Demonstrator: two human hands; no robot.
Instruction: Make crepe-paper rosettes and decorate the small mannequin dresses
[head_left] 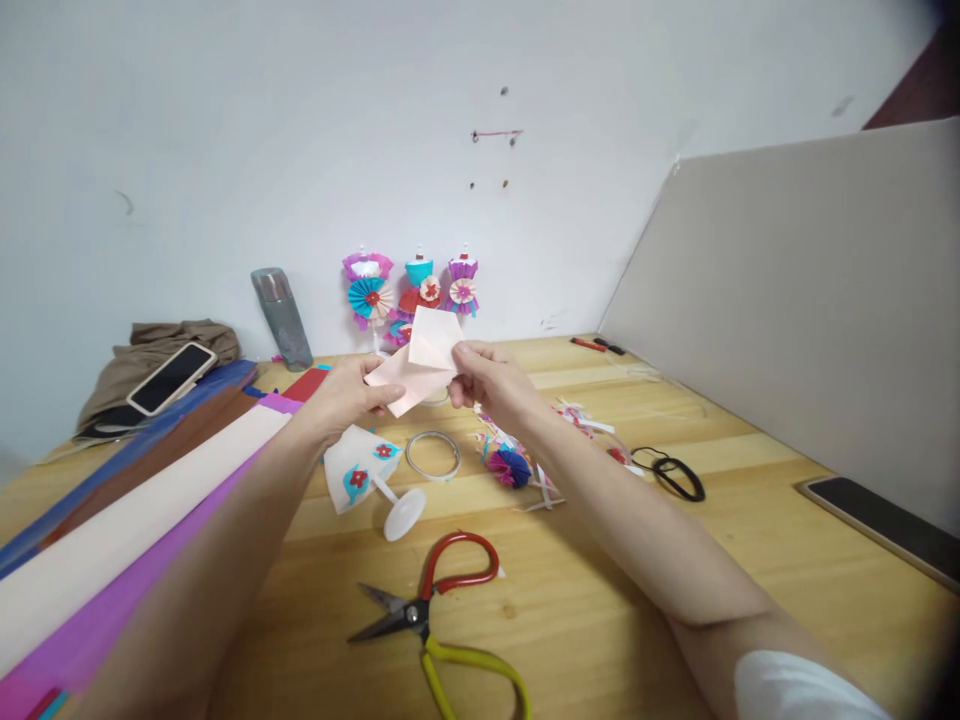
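Observation:
A pale pink sheet of paper (436,340), creased into two flaps, is held up over the table between both hands. My left hand (352,395) pinches its lower left corner, thumb on top. On the opposite edge, my right hand (491,378) grips the paper between thumb and curled fingers. Beneath the left hand lies a small white stand (405,514) tipped over, its white paper skirt (343,470) decorated with red and blue flowers. A silvery ring (433,474) rests beside it. Nearer to me, scissors (415,614) with one red and one yellow handle lie with blades apart.
Rolls of coloured paper (150,490) stretch along the left. Decorated paper dresses (420,285) on stands line the wall, near a grey bottle (283,318). Paper scraps (577,415), a black band (679,478) and a phone (885,525) are on the right, before a grey panel (810,300).

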